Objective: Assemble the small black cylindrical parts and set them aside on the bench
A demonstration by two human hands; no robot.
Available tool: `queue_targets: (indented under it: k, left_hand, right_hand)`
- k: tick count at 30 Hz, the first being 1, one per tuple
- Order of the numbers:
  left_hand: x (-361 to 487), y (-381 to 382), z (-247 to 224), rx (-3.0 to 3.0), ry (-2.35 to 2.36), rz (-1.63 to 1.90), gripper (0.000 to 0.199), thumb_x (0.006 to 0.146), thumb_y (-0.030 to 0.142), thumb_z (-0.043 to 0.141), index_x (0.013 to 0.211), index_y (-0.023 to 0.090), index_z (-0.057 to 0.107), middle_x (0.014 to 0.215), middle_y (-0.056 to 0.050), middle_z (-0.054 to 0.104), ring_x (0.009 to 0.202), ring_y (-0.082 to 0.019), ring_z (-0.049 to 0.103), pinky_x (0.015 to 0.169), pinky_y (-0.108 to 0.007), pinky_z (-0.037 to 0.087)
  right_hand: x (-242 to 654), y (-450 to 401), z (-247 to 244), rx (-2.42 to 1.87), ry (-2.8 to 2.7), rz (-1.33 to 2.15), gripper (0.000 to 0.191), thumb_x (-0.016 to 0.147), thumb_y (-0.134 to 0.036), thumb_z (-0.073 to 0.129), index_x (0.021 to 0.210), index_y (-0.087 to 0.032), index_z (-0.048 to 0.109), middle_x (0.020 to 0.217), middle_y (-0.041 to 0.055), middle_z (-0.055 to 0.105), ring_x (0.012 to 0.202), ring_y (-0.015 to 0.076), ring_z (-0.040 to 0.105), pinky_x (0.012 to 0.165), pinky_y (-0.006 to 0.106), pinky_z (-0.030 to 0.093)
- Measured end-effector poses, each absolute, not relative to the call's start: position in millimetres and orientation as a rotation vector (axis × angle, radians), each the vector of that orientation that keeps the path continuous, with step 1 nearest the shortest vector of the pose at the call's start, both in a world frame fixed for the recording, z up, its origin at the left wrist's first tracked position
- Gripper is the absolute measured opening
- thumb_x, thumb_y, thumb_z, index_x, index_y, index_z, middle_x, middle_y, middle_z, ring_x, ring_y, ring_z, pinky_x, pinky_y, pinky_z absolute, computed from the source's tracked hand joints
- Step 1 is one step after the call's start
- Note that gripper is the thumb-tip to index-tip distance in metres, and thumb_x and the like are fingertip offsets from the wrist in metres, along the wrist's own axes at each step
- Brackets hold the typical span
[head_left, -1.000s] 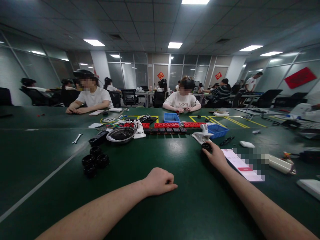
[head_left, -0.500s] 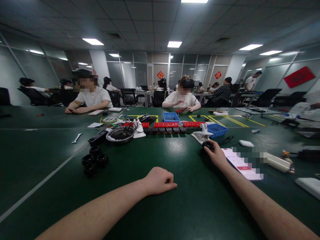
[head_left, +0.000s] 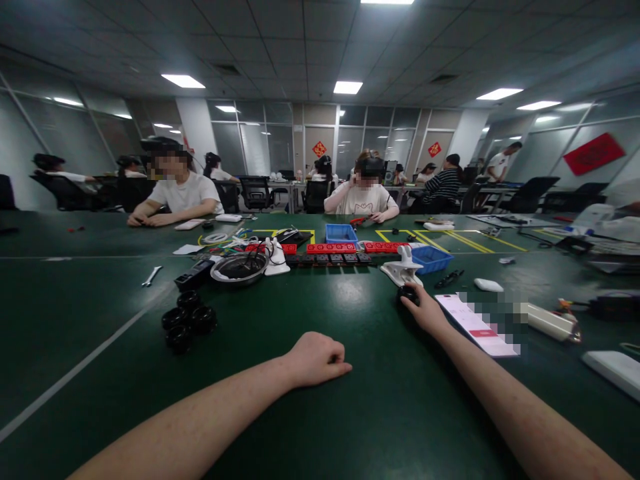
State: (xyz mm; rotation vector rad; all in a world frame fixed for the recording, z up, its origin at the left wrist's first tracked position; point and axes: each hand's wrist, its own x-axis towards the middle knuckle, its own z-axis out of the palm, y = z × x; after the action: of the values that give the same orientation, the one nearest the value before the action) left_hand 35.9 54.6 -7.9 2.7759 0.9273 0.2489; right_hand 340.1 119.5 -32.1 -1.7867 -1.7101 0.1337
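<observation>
My left hand [head_left: 317,360] rests on the green table [head_left: 360,413], its fingers curled into a fist with nothing showing in it. Out to the right, my right hand [head_left: 424,308] has its fingers closed round a glossy black round part [head_left: 407,293], partly covered by the fingers. That part is on or just above the table, right in front of a white clamp-like base [head_left: 403,268]. Several similar black ring-shaped parts [head_left: 189,321] stand grouped on the left. A pink-and-white phone-like slab [head_left: 473,321] lies beside my right wrist.
Across the middle run red socket strips [head_left: 331,248], a metal bowl [head_left: 240,270] and blue trays [head_left: 430,259]. A wrench [head_left: 152,277] lies at left. A pale cylinder [head_left: 553,323] and a white box [head_left: 613,372] are at right. Two people sit opposite.
My right hand and the black part appear slightly farther left, as the whole view has shifted a little. My left hand keeps its fist. The person opposite has raised a hand towards the head.
</observation>
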Motion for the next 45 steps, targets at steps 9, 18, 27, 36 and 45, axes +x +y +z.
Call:
queue_targets:
  k: [9, 18, 27, 36, 45]
  left_hand:
    - [33.4, 53.3, -7.2, 2.786, 0.913, 0.253, 0.029, 0.08, 0.042, 0.044, 0.067, 0.018, 0.055, 0.06, 0.004, 0.055, 0.056, -0.01, 0.051, 0.052, -0.019, 0.034]
    - [33.0, 54.0, -6.7, 2.872, 0.909, 0.254, 0.031, 0.082, 0.038, 0.04, 0.063, 0.018, 0.054, 0.061, 0.002, 0.057, 0.058, -0.012, 0.054, 0.051, -0.021, 0.034]
    - [19.0, 27.7, 41.3, 2.748, 1.067, -0.018, 0.025, 0.084, 0.028, 0.037, 0.076, 0.018, 0.059, 0.069, -0.002, 0.063, 0.063, -0.016, 0.059, 0.052, -0.023, 0.037]
    - [-141.1, 25.5, 88.7, 2.113, 1.951, 0.498, 0.047, 0.077, 0.052, 0.038, 0.114, 0.024, 0.043, 0.075, 0.0, 0.058, 0.067, -0.017, 0.055, 0.057, -0.023, 0.038]
    - [-247.0, 107.7, 62.2, 1.819, 2.373, 0.18, 0.06, 0.06, 0.063, 0.047, 0.096, 0.016, 0.063, 0.097, -0.007, 0.063, 0.087, -0.025, 0.056, 0.067, -0.023, 0.04]
  right_hand:
    - [346.0, 116.4, -32.6, -1.764, -1.701, -0.047, 0.05, 0.077, -0.033, 0.043, 0.123, -0.014, 0.033, 0.115, 0.0143, 0.048, 0.103, 0.0267, 0.047, 0.086, 0.04, 0.035]
    - [248.4, 73.9, 4.2, -1.36, -2.157, -0.184, 0.039, 0.085, -0.031, 0.03, 0.056, -0.02, 0.054, 0.069, 0.0042, 0.056, 0.079, 0.0187, 0.05, 0.088, 0.036, 0.029]
    - [189.6, 86.0, -22.4, -1.411, -2.234, 0.23, 0.042, 0.088, -0.033, 0.017, 0.068, -0.018, 0.051, 0.059, 0.0016, 0.055, 0.056, 0.0144, 0.052, 0.054, 0.024, 0.036]
    - [192.0, 83.3, -17.0, -1.436, -2.344, 0.277, 0.018, 0.08, -0.032, 0.041, 0.083, -0.021, 0.054, 0.075, 0.002, 0.059, 0.069, 0.0155, 0.054, 0.057, 0.023, 0.036]
    - [193.9, 79.9, -15.6, -1.417, -2.367, 0.258, 0.017, 0.079, -0.028, 0.042, 0.085, -0.021, 0.056, 0.077, 0.0024, 0.058, 0.07, 0.0157, 0.053, 0.058, 0.024, 0.036]
